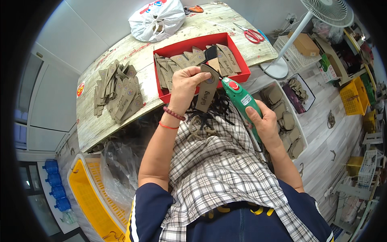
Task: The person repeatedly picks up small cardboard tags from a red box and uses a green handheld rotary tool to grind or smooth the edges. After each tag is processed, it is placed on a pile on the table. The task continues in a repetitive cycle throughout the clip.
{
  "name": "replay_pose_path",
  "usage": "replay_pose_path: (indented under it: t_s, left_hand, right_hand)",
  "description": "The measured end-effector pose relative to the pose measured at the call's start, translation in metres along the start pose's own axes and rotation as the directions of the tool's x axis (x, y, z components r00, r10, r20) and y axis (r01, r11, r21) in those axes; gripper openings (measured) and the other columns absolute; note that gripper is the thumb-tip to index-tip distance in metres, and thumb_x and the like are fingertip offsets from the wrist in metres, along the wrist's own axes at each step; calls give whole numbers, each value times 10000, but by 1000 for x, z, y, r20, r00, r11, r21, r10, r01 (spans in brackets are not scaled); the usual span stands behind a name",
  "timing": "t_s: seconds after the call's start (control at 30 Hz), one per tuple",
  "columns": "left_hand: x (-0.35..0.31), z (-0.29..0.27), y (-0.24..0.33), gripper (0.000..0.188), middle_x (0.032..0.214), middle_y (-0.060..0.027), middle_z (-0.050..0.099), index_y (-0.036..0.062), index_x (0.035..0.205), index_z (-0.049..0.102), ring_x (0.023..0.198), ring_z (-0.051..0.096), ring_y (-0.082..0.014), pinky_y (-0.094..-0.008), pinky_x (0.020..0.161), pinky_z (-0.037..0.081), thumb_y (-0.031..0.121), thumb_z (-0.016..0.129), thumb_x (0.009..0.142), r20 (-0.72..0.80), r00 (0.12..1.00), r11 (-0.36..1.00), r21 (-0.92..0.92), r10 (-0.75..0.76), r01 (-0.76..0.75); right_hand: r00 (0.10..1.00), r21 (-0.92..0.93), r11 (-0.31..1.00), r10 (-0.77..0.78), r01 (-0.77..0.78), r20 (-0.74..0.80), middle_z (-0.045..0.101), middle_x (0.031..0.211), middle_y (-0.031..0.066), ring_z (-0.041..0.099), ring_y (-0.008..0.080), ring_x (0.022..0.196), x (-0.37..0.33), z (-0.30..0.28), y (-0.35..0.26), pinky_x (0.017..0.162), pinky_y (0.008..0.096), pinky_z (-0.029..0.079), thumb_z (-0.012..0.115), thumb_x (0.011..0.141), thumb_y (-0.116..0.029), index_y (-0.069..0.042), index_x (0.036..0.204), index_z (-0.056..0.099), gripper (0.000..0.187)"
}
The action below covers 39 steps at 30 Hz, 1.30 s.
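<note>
Pale table (121,50) behind tan lettered tag (208,89)

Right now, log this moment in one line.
Left hand: pinching flat taupe tongue-shaped piece; right hand: gripping green elongated handheld tool; red rectangular open box: holding similar pieces

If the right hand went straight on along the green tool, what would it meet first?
The right hand would probably bring the green tool into the tan tag that the left hand holds. The tool's front end looks close to the tag's edge; whether they touch is unclear.
</note>
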<state>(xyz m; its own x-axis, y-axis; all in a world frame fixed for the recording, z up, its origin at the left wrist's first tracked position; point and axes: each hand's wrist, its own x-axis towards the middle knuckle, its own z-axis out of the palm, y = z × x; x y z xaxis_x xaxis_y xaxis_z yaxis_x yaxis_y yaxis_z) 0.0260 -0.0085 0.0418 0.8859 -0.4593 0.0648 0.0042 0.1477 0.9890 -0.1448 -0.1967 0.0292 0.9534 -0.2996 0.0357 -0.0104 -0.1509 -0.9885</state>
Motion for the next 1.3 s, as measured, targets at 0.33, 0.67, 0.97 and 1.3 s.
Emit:
replay_pose_path:
  t_s: [0.33,0.67,0.97,1.3]
  left_hand:
    - [5,-9,16,46,728,33,646,-6,816,709,639,517,-4,-173,573,416,35,727,804,170,975,941,330,-142,80]
    - [-5,-73,65,62,702,5,650,-21,819,700,627,565,-48,-216,566,457,11,724,772,63,971,832,530,-231,164]
    - [-12,-58,52,62,775,-20,692,3,858,708,660,606,-53,-195,612,482,30,719,804,69,982,928,344,-174,140]
    - [-5,-37,34,71,790,-33,697,-16,869,708,674,619,-61,-210,613,507,31,709,815,114,980,939,320,-166,122]
  right_hand:
    - [998,-10,1000,-19,19,54,533,683,-29,451,34,575,1,-1,-9,512,208,370,669,902,-371,13,1106,624,437]
    - [998,78,997,-6,1,70,566,699,-34,470,22,569,11,6,-4,494,201,378,683,895,-345,-6,1126,635,414]
    - [994,-9,998,-59,60,87,562,705,-18,475,44,613,-1,36,-15,544,226,402,678,897,-369,-5,1124,626,432]
    - [996,-18,1000,5,-3,84,577,744,0,484,57,662,-4,26,-19,586,227,415,664,902,-399,29,1148,612,496]
